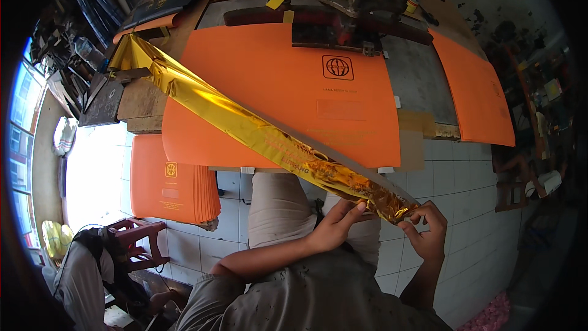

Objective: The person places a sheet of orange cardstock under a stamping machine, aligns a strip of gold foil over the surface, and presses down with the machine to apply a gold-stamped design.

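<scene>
Got a long, shiny gold-foil strip [245, 124] stretched diagonally over a big, flat orange sheet [269, 73], from the far left of the worn wooden tabletop [144, 107] to just past the sheet's near right corner. Pretty crumpled at the near end, with printed-looking marks along that stretch. Left hand [334, 225] pinched on the foil's lower edge, right hand [427, 233] clamped on the very tip, close together but not touching. Bunched up at the far end by a small, dark, flat bar [133, 74]; can't tell if pinned there.

Could rip at the crumpled bit with too hard a tug, or fold over on itself with uneven tension between hands. Might also snag on the small white tab [248, 170] at the sheet's near edge, or drag the sheet askew.

Further out: dark, heavy metal press [331, 37] over the sheet's far edge, flat orange pile [474, 98] off right, thick orange stack [165, 187] lower left.
</scene>
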Motion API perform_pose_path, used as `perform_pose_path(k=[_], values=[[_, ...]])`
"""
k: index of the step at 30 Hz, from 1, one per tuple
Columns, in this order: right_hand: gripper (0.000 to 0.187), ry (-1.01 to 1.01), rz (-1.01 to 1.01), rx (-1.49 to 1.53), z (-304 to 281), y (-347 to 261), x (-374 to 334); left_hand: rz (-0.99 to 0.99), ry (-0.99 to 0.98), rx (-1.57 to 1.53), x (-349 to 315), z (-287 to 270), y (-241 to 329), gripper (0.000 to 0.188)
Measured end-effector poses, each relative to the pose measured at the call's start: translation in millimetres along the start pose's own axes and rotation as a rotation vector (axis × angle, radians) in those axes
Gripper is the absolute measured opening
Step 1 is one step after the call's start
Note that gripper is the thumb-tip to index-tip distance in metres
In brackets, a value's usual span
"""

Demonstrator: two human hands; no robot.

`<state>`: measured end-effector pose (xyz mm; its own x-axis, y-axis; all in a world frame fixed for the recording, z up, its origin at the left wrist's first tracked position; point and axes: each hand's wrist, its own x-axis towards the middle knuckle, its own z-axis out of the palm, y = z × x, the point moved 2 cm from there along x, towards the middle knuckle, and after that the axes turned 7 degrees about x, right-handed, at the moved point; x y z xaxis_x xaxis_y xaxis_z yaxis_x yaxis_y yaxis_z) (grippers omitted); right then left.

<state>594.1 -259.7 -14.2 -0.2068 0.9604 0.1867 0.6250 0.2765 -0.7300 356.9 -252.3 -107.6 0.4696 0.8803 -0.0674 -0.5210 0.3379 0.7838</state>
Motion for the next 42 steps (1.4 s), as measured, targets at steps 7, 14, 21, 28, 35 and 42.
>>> perform_pose_path(k=[7,14,21,28,35,42], values=[[0.068,0.243,-0.150,-0.210,20.5,-7.2,20.6,-0.079,0.004,0.087,2.3,-6.7,-4.4,0.050],[0.067,0.033,-0.113,0.027,34.1,6.0,14.0,-0.016,0.029,0.016,-3.0,5.2,8.4,0.053],[0.035,0.032,-0.103,0.044,13.6,19.8,12.6,-0.013,0.030,0.078,-12.8,0.8,9.2,0.053],[0.031,0.063,-0.032,0.377,-11.1,28.1,7.7,-0.018,-0.030,0.278,-25.5,9.1,24.8,0.050],[0.033,0.108,0.220,0.379,-6.9,19.6,15.8,-0.010,-0.151,0.250,-27.2,9.2,19.5,0.050],[0.032,0.121,0.279,0.348,-3.3,23.8,21.9,-0.028,-0.171,0.264,-19.1,-1.7,12.5,0.050]])
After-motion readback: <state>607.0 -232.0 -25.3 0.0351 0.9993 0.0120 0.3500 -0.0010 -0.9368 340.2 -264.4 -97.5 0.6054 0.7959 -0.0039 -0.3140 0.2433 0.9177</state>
